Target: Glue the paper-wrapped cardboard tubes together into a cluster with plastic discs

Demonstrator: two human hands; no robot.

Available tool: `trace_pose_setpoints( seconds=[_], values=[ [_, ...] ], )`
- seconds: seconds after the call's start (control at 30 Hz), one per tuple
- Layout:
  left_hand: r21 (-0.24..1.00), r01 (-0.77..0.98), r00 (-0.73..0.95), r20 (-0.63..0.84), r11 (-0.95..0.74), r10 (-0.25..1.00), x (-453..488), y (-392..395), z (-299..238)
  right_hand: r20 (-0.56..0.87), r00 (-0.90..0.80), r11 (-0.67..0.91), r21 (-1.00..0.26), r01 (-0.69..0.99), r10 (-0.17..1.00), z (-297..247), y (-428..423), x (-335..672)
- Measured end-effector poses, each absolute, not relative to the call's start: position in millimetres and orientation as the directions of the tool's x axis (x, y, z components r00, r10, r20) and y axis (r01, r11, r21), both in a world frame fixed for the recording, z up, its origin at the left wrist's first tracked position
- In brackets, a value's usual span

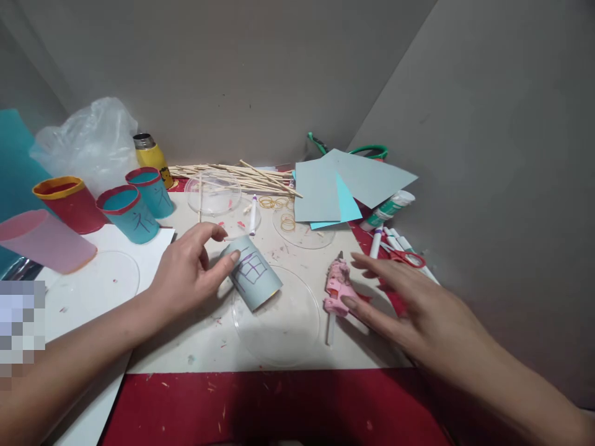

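My left hand (193, 263) is at the upper left end of a grey paper tube (255, 279) with purple marker lines. Its thumb lies over the tube and its index finger is apart above the end, the fingers loosely curved, not wrapped round it. The tube lies tilted over a clear plastic disc (288, 347), a yellow edge showing at its lower end. To the right, my right hand (418, 303) is spread beside a small pink hot glue gun (338, 288) with a white glue stick out of its back. The thumb tip overlaps the gun; whether it touches, I cannot tell.
Left stand blue cups (127, 214), a red cup (69, 207), a pink tube (46, 241), a yellow bottle (153, 161) and a plastic bag (88, 142). Behind are wooden sticks (223, 176), rubber bands (287, 223) and grey card (318, 192). Right: markers (400, 238) and red-handled scissors (409, 258).
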State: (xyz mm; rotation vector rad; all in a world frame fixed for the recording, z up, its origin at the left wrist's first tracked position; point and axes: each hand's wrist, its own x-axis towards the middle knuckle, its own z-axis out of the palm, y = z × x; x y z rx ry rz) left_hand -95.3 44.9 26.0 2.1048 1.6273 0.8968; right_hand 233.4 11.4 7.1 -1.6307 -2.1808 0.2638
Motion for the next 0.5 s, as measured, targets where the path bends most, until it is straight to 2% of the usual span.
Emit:
trace_pose_setpoints(
  seconds=[0.07,0.13,0.27,0.33,0.4,0.5],
  values=[
    [0.694,0.692,0.169,0.111,-0.199,0.979,-95,51,20,0.123,-0.196,0.224,-0.277,0.935,0.973,-4,2,249],
    [0.803,0.587,0.246,-0.056,-0.103,0.968,-93,54,12,0.057,-0.19,0.198,-0.224,0.954,0.98,-16,-5,257],
    [0.93,0.365,0.369,-0.192,0.048,0.909,-93,58,6,0.049,-0.208,0.214,-0.227,0.95,0.977,-33,-6,257],
    [0.939,0.338,0.356,-0.194,0.067,0.914,-96,60,11,0.058,-0.218,0.226,-0.276,0.934,0.974,-35,-3,255],
    [0.934,0.357,0.307,-0.125,0.007,0.943,-101,60,22,0.078,-0.231,0.244,-0.357,0.902,0.97,-32,-1,254],
    [0.836,0.506,0.192,0.132,-0.213,0.973,-111,59,42,0.115,-0.188,0.22,-0.491,0.843,0.975,-21,-5,257]
  ],
)
